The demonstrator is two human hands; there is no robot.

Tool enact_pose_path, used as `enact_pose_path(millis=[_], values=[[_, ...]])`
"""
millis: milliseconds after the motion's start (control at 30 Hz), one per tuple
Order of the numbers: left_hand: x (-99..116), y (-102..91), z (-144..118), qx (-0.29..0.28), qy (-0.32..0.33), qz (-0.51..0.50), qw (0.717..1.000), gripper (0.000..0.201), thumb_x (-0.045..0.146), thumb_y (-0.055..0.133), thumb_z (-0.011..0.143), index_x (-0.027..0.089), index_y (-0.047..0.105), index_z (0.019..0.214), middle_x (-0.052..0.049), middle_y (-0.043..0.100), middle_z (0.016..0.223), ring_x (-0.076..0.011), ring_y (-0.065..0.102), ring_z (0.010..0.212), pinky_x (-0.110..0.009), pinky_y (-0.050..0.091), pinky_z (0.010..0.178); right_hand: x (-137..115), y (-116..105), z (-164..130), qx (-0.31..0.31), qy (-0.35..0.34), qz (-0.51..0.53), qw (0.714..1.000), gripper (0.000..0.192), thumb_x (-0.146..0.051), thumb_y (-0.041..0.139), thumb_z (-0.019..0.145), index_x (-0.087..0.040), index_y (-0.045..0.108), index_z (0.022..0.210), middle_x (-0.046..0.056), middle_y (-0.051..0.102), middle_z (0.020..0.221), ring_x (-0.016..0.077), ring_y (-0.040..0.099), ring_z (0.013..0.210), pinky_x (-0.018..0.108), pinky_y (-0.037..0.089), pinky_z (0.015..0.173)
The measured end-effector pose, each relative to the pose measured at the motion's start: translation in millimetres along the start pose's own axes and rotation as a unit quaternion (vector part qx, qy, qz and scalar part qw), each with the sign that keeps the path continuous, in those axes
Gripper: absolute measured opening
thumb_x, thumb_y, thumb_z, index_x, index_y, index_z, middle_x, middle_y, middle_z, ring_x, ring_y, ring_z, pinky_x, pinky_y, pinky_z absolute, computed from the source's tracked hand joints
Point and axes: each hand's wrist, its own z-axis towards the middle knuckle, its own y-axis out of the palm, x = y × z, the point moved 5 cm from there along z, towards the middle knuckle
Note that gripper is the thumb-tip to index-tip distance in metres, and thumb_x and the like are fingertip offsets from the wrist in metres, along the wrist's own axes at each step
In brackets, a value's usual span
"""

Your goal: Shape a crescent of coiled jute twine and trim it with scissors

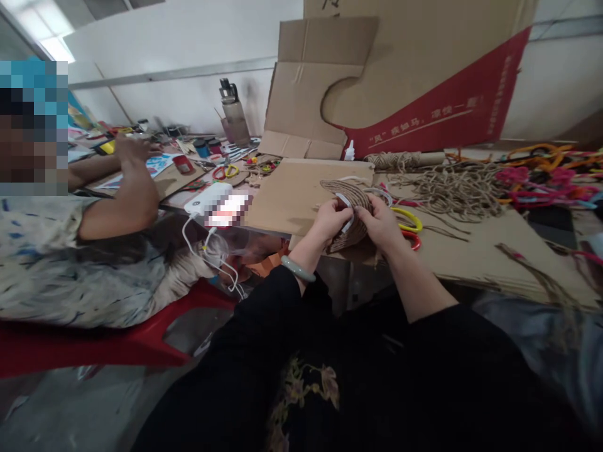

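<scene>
White wall [188, 41] and tall cardboard [424, 69] rose behind. From afar, I saw the left hand [331, 221] and right hand [382, 221] each pinch the brown cord piece [357, 191] in a thumb-and-finger grip, near flat cardboard [282, 196], left of a yellow handle [414, 217].

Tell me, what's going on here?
The person's left hand and right hand both grip a piece of brown cord, and a white strip shows between them. Yellow-and-red-handled scissors lie just right of the hands, with loose brown cord heaped farther right. On the left, another person sits on a red plastic seat.
</scene>
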Motion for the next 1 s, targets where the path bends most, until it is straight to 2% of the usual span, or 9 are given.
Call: enact_pose_path(millis=[167,267,500,667,800,1000], values=[[1.9,4.5,-2.1,-0.032,-0.013,-0.053,0.998,0.005,0.012,0.061,0.068,0.012,0.059,0.073,0.003,0.058,0.06,-0.0072,0.049,0.054,-0.022,0.038,0.059,-1.8,0.1,-1.2,0.018,0.03,0.067,0.997,0.039,-0.037,0.053,0.078,-0.02,0.056,0.112,0.007,0.065,0.106,0.0245,0.059,0.1,0.044,0.047,0.093],[3.9,6.6,-3.8,-0.052,-0.026,-0.048,0.997,0.005,0.011,0.061,0.069,0.012,0.059,0.074,0.004,0.058,0.059,-0.0068,0.049,0.052,-0.022,0.038,0.058,0.0,0.9,-1.2,0.02,0.042,0.095,0.994,0.036,-0.037,0.053,0.077,-0.021,0.055,0.11,0.006,0.066,0.102,0.0231,0.061,0.096,0.042,0.048,0.091],[2.9,5.5,-1.7,-0.033,-0.014,-0.003,0.999,0.007,0.006,0.057,0.069,0.012,0.06,0.072,0.004,0.057,0.057,-0.0064,0.047,0.052,-0.021,0.035,0.056,-5.4,-2.2,-1.3,0.034,0.011,0.028,0.999,0.034,-0.035,0.053,0.077,-0.02,0.057,0.108,0.007,0.064,0.105,0.0244,0.057,0.1,0.044,0.043,0.097],[2.0,4.8,-3.9,-0.045,-0.013,-0.064,0.997,0.001,0.014,0.061,0.075,0.013,0.06,0.075,0.004,0.057,0.059,-0.0058,0.048,0.052,-0.02,0.037,0.057,-3.8,-1.7,-2.2,0.035,0.026,0.055,0.998,0.035,-0.037,0.052,0.079,-0.021,0.055,0.11,0.006,0.065,0.104,0.023,0.059,0.097,0.041,0.048,0.091],[5.3,2.7,-6.2,-0.037,-0.01,-0.112,0.993,0.013,0.015,0.054,0.081,0.014,0.055,0.069,0.004,0.051,0.054,-0.0049,0.045,0.048,-0.02,0.035,0.055,-2.8,-0.5,-0.5,0.026,0.002,0.031,0.999,0.035,-0.036,0.052,0.08,-0.02,0.057,0.11,0.007,0.064,0.105,0.024,0.058,0.099,0.042,0.046,0.094],[2.8,1.0,-2.7,-0.015,-0.022,-0.087,0.996,0.015,0.015,0.057,0.081,0.015,0.051,0.067,0.005,0.05,0.053,-0.0043,0.045,0.047,-0.019,0.035,0.053,-5.4,-1.5,-0.3,0.027,-0.009,-0.015,0.999,0.037,-0.034,0.052,0.08,-0.019,0.057,0.114,0.008,0.064,0.109,0.025,0.057,0.104,0.044,0.042,0.098]])
